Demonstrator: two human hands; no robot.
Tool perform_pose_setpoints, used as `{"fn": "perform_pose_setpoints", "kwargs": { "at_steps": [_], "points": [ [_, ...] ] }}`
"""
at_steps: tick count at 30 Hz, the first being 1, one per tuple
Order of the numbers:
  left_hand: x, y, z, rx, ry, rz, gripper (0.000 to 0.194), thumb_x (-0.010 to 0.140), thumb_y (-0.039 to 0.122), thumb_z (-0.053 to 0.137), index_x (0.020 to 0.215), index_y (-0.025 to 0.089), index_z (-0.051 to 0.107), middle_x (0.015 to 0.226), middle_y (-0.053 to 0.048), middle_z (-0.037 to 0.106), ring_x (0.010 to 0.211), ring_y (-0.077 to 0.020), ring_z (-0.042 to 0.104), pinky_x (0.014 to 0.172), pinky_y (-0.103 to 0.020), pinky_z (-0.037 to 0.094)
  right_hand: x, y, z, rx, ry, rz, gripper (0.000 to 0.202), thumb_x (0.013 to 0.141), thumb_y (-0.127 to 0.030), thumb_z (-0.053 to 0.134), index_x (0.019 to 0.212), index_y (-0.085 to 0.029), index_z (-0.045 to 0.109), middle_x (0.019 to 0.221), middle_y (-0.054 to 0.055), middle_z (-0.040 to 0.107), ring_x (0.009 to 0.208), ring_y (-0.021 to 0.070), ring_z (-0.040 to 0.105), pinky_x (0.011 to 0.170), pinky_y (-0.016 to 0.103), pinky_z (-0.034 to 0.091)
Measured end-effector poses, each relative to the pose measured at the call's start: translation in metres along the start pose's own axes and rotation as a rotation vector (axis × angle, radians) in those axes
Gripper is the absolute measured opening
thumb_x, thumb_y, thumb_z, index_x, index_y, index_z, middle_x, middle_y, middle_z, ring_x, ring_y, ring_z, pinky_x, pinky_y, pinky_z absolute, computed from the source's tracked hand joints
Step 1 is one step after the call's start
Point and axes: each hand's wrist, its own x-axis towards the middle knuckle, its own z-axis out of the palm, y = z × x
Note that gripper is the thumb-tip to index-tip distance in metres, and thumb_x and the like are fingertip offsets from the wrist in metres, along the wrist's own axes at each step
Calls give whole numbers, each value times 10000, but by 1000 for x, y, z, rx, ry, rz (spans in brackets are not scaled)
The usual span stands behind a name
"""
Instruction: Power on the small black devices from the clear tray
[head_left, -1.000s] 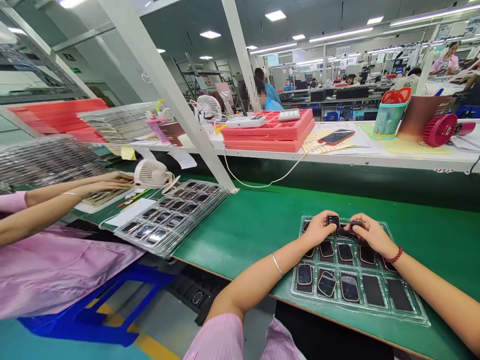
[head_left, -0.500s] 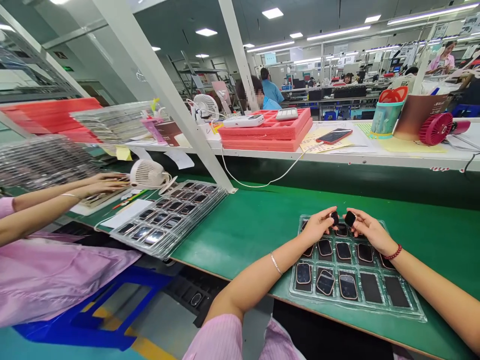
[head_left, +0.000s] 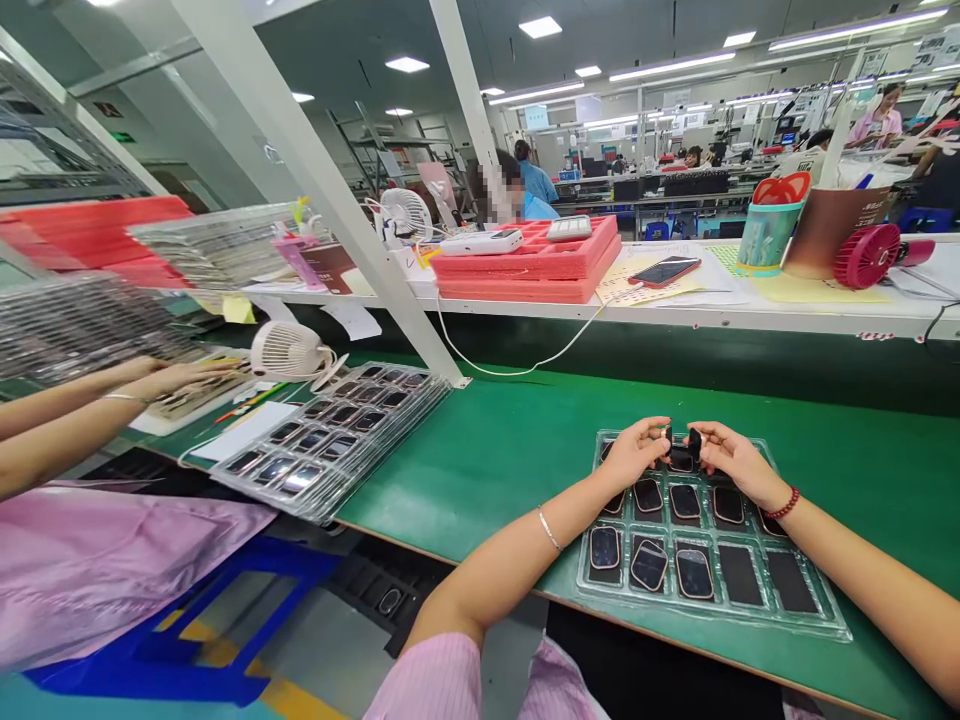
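Over the back rows of a clear plastic tray (head_left: 795,625), my left hand (head_left: 637,450) pinches a small dark watch-like piece (head_left: 667,440) by its edge. Opposite it, my right hand (head_left: 731,458) grips a second dark piece (head_left: 695,443). A narrow gap separates the two pieces, both tilted nearly edge-on to the camera. Dark rounded-square screens with thin metallic rims, such as one screen (head_left: 696,573), lie in many of the compartments. Two front compartments at the right, including this compartment (head_left: 742,574), show only black lining. My hands hide part of the back row.
Left on the green bench (head_left: 480,470) are stacked trays of screens (head_left: 330,500), a white fan (head_left: 289,350) and a co-worker's hands (head_left: 180,378). Behind, a shelf (head_left: 660,312) holds red foam trays (head_left: 525,280), a phone (head_left: 665,271), a cup and a pink fan. A slanted post stands between.
Both dark pieces have turned from facing the camera to nearly edge-on, with my fingers shifting slightly around them. At the left, the co-worker's hands have moved left.
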Motion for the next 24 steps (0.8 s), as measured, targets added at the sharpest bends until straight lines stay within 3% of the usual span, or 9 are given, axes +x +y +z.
{"fn": "perform_pose_setpoints", "kwargs": {
  "at_steps": [20,24],
  "points": [
    [6,-5,-4,20,-8,5,659,717,533,779,1212,130,614,956,-49,631,680,-113,640,546,-213,448,-3,-4,7,-59,14,18,529,774,-473,769,1193,-185,624,1042,103,686,737,173,587,606,297,473],
    [7,-6,-3,-2,2,12,653,724,533,776,1206,129,600,934,-43,643,667,-111,637,527,-203,437,-5,-25,8,-21,-22,-32,623,796,-435,761,1338,-200,563,1010,76,659,716,156,578,583,280,483]
  ]
}}
